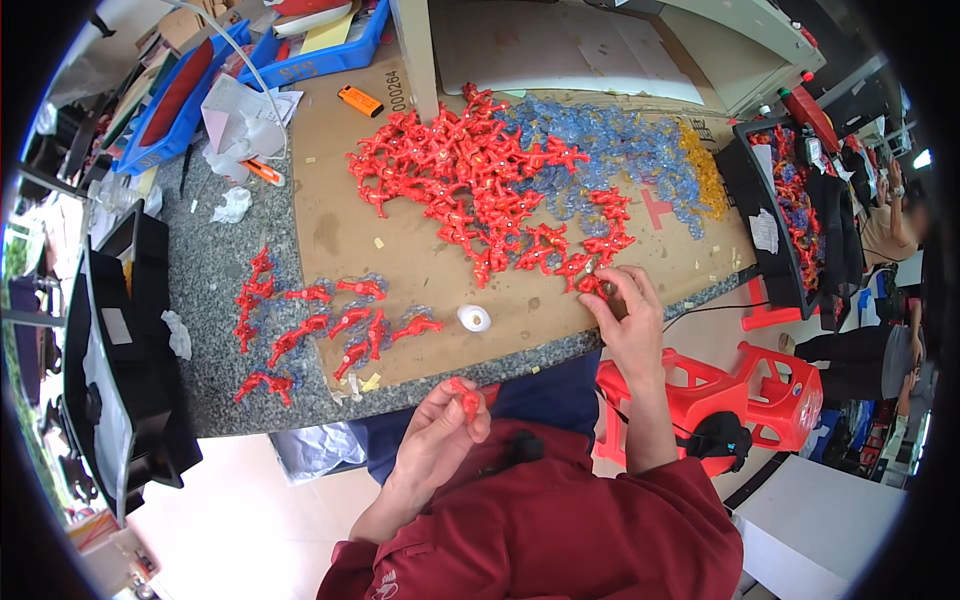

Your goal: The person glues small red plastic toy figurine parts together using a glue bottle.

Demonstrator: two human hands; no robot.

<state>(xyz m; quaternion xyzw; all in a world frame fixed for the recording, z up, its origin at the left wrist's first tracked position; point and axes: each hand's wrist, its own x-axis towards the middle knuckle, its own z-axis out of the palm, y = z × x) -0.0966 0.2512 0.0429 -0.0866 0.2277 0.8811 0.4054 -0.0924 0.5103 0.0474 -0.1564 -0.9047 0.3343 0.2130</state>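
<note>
- The left hand [440,430] is raised near the person's chest, at about 6 o'clock in the view, fingers curled and pinching a small red moulded plastic figure [466,398] between thumb and fingertips.
- The right hand [628,315] reaches out at about 3 o'clock from the left one, fingertips closed on another small red plastic piece [592,285] at the near edge of the big heap.
- That heap of red plastic figures [470,180] lies at 12 o'clock on a brown cardboard sheet [340,240], with a spread of clear blue plastic pieces [610,150] just beside it toward 1 o'clock and a thin strip of yellow translucent pieces [703,170] further toward 2 o'clock.
- At 9 o'clock from the left hand, a loose row of finished red figures [330,325] rests partly on the cardboard and partly on the grey speckled stone worktop [205,290].
- A small white round cap [474,318] sits on the cardboard between the two hands.
- An orange lighter [359,100] lies at 11 o'clock near a blue plastic bin [330,55].
- A black tray [775,215] with mixed red and blue pieces stands at 2 o'clock, and red plastic stools [740,385] sit beneath the right forearm at 4 o'clock.
</note>
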